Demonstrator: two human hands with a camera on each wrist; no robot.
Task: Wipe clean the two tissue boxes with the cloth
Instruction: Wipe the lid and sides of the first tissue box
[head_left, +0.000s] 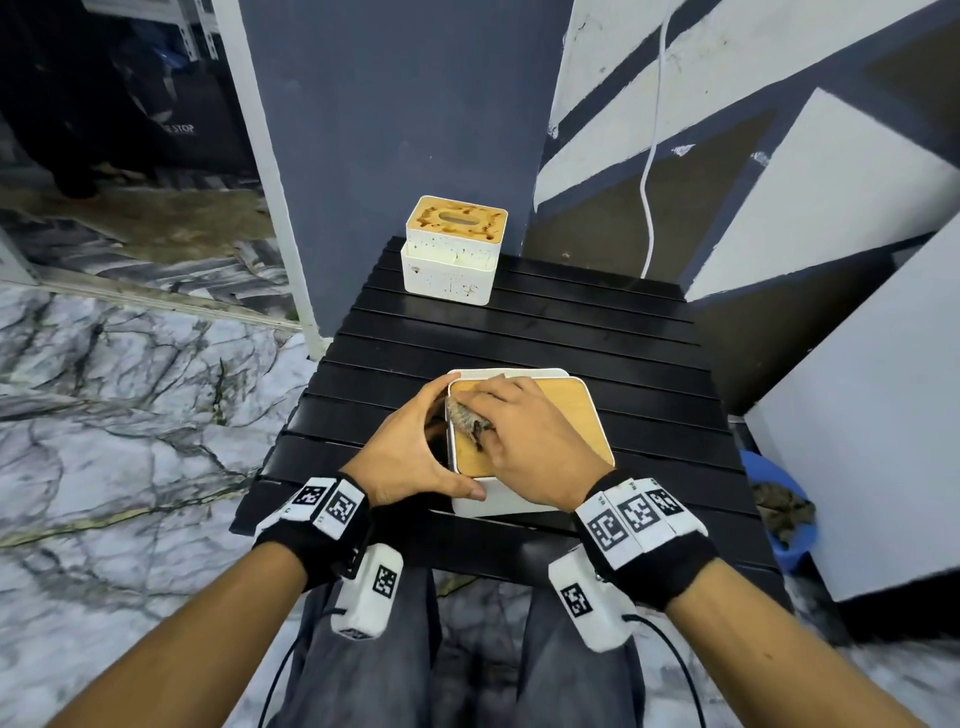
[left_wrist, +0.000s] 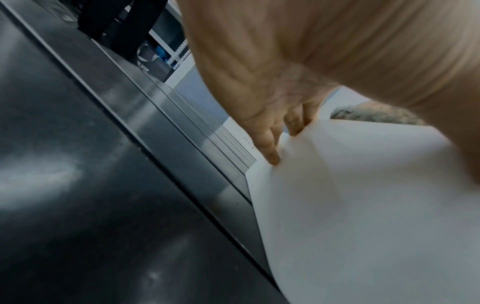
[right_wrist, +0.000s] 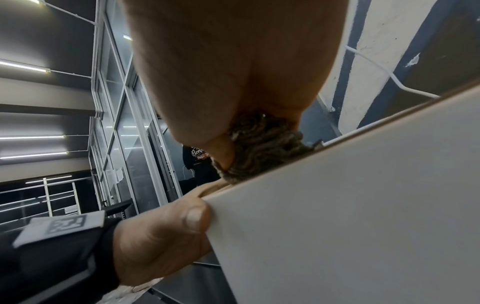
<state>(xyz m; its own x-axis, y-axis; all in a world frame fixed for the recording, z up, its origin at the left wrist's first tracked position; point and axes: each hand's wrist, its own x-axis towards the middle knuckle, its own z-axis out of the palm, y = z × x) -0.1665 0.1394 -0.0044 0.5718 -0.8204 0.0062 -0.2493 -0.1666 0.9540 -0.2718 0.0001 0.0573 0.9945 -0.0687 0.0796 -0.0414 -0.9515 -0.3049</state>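
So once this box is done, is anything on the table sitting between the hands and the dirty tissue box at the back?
Nothing visible. Between the near tissue box, which the left hand grips while the right hand presses the cloth on its lid, and the stained far tissue box, only bare black table slats show.

The near tissue box (head_left: 540, 441), white with a square wooden lid, stands upright at 6 o'clock on the table (head_left: 597, 353); the visible part of its lid looks clean. The crumpled grey-brown cloth (head_left: 467, 418) lies on the lid's 9 o'clock edge. The far tissue box (head_left: 449, 252), white with a slotted wooden lid, stands upright at 12 o'clock, well apart, its lid smeared brown and its walls speckled with spots.
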